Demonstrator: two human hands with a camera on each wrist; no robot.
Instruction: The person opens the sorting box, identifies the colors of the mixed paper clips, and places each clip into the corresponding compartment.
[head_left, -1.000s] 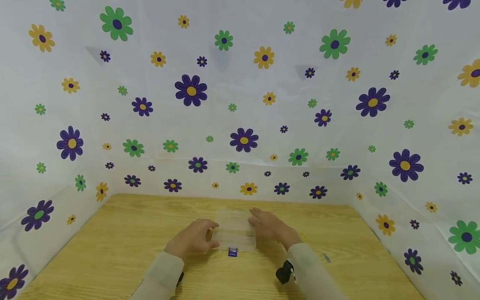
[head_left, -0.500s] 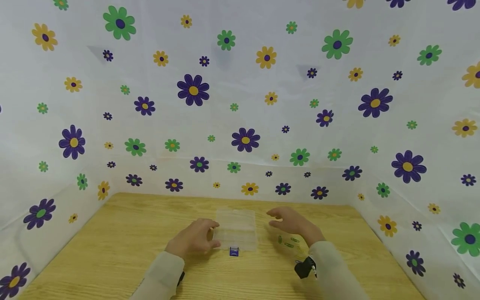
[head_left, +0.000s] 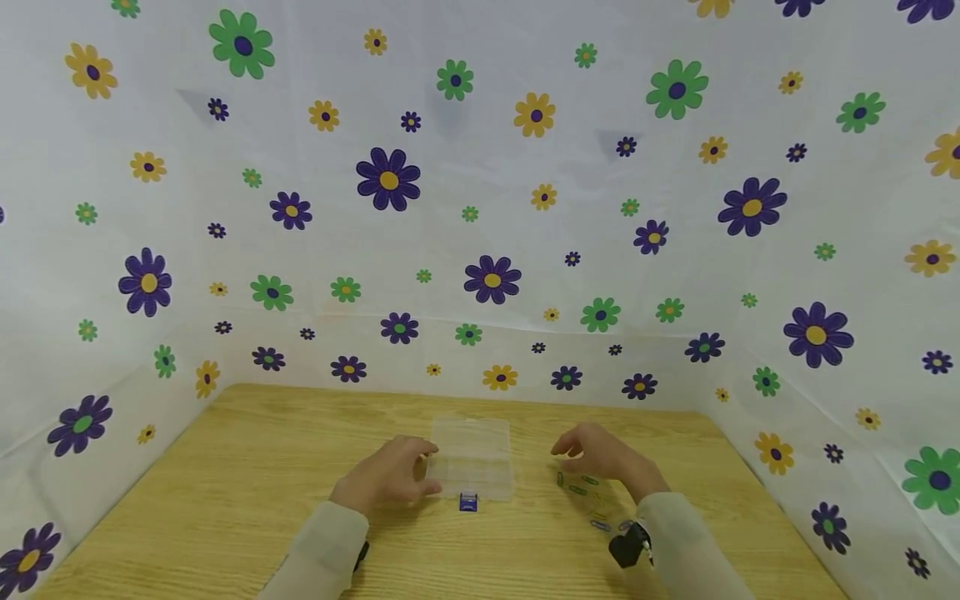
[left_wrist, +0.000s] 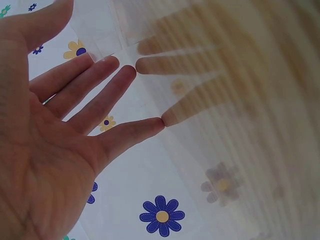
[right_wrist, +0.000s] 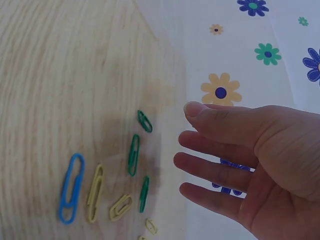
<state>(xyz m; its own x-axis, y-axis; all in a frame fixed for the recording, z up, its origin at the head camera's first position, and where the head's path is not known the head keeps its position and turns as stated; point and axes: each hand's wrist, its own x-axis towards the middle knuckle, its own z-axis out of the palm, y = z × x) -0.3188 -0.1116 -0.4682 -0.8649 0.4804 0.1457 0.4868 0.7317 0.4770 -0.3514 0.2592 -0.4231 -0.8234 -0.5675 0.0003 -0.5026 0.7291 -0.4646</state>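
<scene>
A clear plastic case (head_left: 471, 458) with a lid lies flat on the wooden table. At its front edge is a small blue latch-like piece (head_left: 468, 502). My left hand (head_left: 390, 475) stands at the case's left side, thumb apart from the fingers; in the left wrist view its fingers (left_wrist: 115, 95) are spread and nearly straight. Right of the case, my right hand (head_left: 596, 452) hovers with loosely bent fingers and holds nothing. Below it lie green paper clips (right_wrist: 133, 155), yellow paper clips (right_wrist: 95, 192) and a blue paper clip (right_wrist: 71, 189).
The wooden table (head_left: 285, 467) reflects the fingers in the left wrist view. A white flower-printed sheet (head_left: 480, 233) encloses its back and sides. Paper clips spread toward the right wrist, near a black device (head_left: 628, 546) on that wrist.
My right hand has left the case's right side and moved right, over the paper clips, which now show. My left hand has stayed by the case.
</scene>
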